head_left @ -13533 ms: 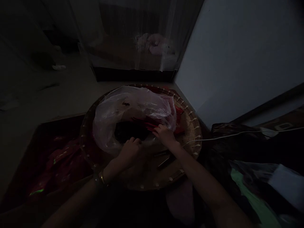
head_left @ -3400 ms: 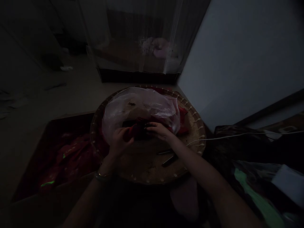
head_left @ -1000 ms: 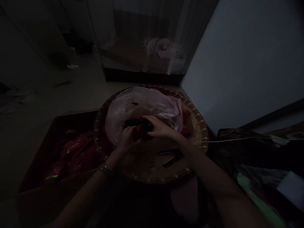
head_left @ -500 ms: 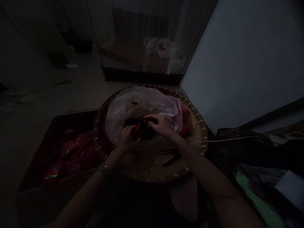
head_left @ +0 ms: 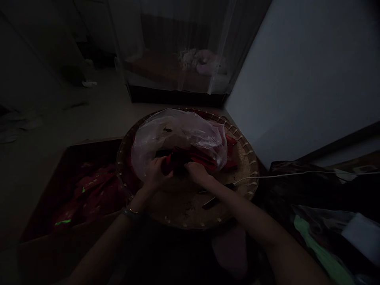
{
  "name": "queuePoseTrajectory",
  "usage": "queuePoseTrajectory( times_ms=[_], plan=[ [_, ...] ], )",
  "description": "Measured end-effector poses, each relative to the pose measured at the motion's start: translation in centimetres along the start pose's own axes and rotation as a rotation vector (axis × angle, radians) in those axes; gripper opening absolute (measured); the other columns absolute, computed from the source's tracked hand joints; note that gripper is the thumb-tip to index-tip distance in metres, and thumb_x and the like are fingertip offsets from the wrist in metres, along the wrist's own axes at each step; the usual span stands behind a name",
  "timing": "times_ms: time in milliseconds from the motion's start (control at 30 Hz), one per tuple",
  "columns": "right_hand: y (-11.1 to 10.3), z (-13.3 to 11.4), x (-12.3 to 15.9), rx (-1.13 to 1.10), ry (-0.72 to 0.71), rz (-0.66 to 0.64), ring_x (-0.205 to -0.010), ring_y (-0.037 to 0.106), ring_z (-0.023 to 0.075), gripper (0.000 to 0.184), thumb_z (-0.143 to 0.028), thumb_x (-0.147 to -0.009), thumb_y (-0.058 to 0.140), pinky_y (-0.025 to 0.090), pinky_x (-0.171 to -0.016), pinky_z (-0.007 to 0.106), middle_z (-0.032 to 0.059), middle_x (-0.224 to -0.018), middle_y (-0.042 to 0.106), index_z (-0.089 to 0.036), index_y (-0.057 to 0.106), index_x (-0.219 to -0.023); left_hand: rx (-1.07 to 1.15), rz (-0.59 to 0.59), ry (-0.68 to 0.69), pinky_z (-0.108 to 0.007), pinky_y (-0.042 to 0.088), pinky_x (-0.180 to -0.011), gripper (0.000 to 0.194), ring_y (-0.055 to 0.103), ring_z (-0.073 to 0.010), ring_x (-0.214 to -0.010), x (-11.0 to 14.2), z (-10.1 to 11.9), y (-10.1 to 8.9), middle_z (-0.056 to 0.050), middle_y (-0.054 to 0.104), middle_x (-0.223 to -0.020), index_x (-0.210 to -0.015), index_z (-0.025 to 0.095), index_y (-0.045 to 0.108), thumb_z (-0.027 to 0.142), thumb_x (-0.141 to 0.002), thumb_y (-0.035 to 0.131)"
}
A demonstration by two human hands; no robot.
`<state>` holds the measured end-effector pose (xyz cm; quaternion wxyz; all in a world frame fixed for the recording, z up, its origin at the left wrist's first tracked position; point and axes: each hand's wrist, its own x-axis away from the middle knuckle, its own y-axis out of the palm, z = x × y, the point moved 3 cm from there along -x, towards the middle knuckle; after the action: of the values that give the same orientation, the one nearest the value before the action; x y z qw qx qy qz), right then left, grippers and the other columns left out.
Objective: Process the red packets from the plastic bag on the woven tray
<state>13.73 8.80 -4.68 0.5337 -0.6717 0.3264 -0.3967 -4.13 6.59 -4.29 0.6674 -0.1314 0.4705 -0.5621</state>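
Note:
My left hand [head_left: 156,174] is closed around a red packet or piece of cloth [head_left: 197,156], spread out to the right; the dim light hides its exact kind. My right hand [head_left: 196,172] is curled in a fist against its lower edge, and whatever those fingers hold is hidden. Both hands are over a round woven basket tray [head_left: 253,158], in front of a crumpled clear plastic bag [head_left: 181,122]. Beneath my right forearm lies a slim tool with two dark bars [head_left: 210,202], with a white cord [head_left: 276,175] running off to the right.
At left stands an open box [head_left: 71,227] with several shiny red packets [head_left: 95,186]. Dark bags and a pale green strip [head_left: 319,249] lie at the right, by a white wall [head_left: 311,79]. Sheer curtains [head_left: 178,43] hang behind the tray. Dark crumbs dot the tray.
My right hand has come down from a pinch at the top of the red piece to a fist at its lower edge. The red piece now spreads rightward.

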Motion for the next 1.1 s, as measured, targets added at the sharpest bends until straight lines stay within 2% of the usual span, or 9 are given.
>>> queuePoseTrajectory(
  times_ms=[133, 300, 433, 633, 767, 900, 1000, 1100],
  plan=[
    [-0.8, 0.9, -0.1, -0.126, 0.017, 0.083, -0.09, 0.061, 0.0218, 0.022, -0.017, -0.077, 0.056, 0.045, -0.075, 0.029, 0.011, -0.096, 0.066, -0.017, 0.064, -0.098, -0.005, -0.009, 0.001, -0.037, 0.048, -0.079, 0.047, 0.058, -0.0252, -0.091, 0.0, 0.0, -0.1, -0.01, 0.06, -0.1, -0.108, 0.016, 0.053, 0.024, -0.063, 0.066],
    [-2.0, 2.6, -0.1, -0.445, 0.021, 0.261, -0.078, 0.061, 0.0157, 0.02, -0.018, -0.07, 0.061, 0.044, -0.072, 0.025, 0.0054, -0.088, 0.067, -0.016, 0.067, -0.09, -0.004, -0.027, -0.018, -0.037, 0.047, -0.079, 0.047, 0.058, -0.0249, -0.091, 0.0, 0.1, -0.1, -0.009, 0.061, -0.099, -0.108, 0.016, 0.053, 0.025, -0.064, 0.066],
    [-1.6, 3.8, -0.3, -0.72, 0.108, 0.296, -0.064, 0.057, 0.0128, 0.019, -0.022, -0.067, 0.062, 0.042, -0.06, 0.023, 0.0008, -0.072, 0.065, -0.016, 0.066, -0.084, -0.008, -0.041, -0.012, -0.036, 0.047, -0.078, 0.048, 0.058, -0.0243, -0.091, 0.0, 0.1, -0.1, -0.009, 0.061, -0.1, -0.109, 0.017, 0.053, 0.026, -0.064, 0.066],
    [-2.3, 4.6, -0.3, -0.949, 0.144, 0.343, -0.057, 0.05, 0.0105, 0.03, -0.039, -0.064, 0.065, 0.038, -0.055, 0.022, -0.0009, -0.067, 0.061, -0.014, 0.064, -0.081, -0.025, -0.057, -0.011, -0.036, 0.046, -0.077, 0.048, 0.058, -0.0248, -0.09, 0.1, 0.1, 0.0, -0.01, 0.061, -0.1, -0.109, 0.016, 0.054, 0.025, -0.064, 0.066],
    [-4.4, 3.9, 0.1, -1.005, 0.139, 0.344, -0.055, 0.049, 0.0103, 0.034, -0.042, -0.064, 0.065, 0.037, -0.053, 0.022, -0.0012, -0.065, 0.06, -0.014, 0.065, -0.084, -0.021, -0.08, -0.02, -0.036, 0.046, -0.077, 0.047, 0.057, -0.0247, -0.092, 0.1, 0.1, 0.1, -0.009, 0.06, -0.101, -0.109, 0.017, 0.054, 0.025, -0.064, 0.066],
    [-6.2, 1.8, 0.1, -0.987, 0.061, 0.401, -0.067, 0.056, 0.0125, 0.028, -0.038, -0.067, 0.066, 0.042, -0.063, 0.024, 0.0011, -0.077, 0.065, -0.015, 0.066, -0.083, -0.014, -0.081, -0.022, -0.035, 0.046, -0.077, 0.049, 0.057, -0.0245, -0.091, 0.2, 0.1, 0.2, -0.01, 0.06, -0.102, -0.11, 0.016, 0.053, 0.026, -0.064, 0.066],
    [-6.3, 0.4, -0.3, -0.955, 0.018, 0.376, -0.073, 0.058, 0.0137, 0.023, -0.033, -0.068, 0.066, 0.044, -0.069, 0.025, 0.0017, -0.082, 0.067, -0.016, 0.068, -0.084, -0.006, -0.071, -0.017, -0.036, 0.046, -0.078, 0.05, 0.058, -0.0247, -0.092, 0.2, 0.0, 0.2, -0.01, 0.06, -0.102, -0.111, 0.015, 0.053, 0.026, -0.064, 0.066],
    [-6.0, 0.0, -0.4, -0.943, 0.017, 0.367, -0.073, 0.059, 0.0135, 0.023, -0.028, -0.072, 0.064, 0.046, -0.069, 0.025, 0.0025, -0.086, 0.068, -0.017, 0.068, -0.092, -0.004, -0.068, 0.003, -0.036, 0.046, -0.077, 0.05, 0.058, -0.025, -0.091, 0.2, 0.0, 0.2, -0.011, 0.06, -0.102, -0.111, 0.014, 0.053, 0.026, -0.064, 0.066]
  ],
)
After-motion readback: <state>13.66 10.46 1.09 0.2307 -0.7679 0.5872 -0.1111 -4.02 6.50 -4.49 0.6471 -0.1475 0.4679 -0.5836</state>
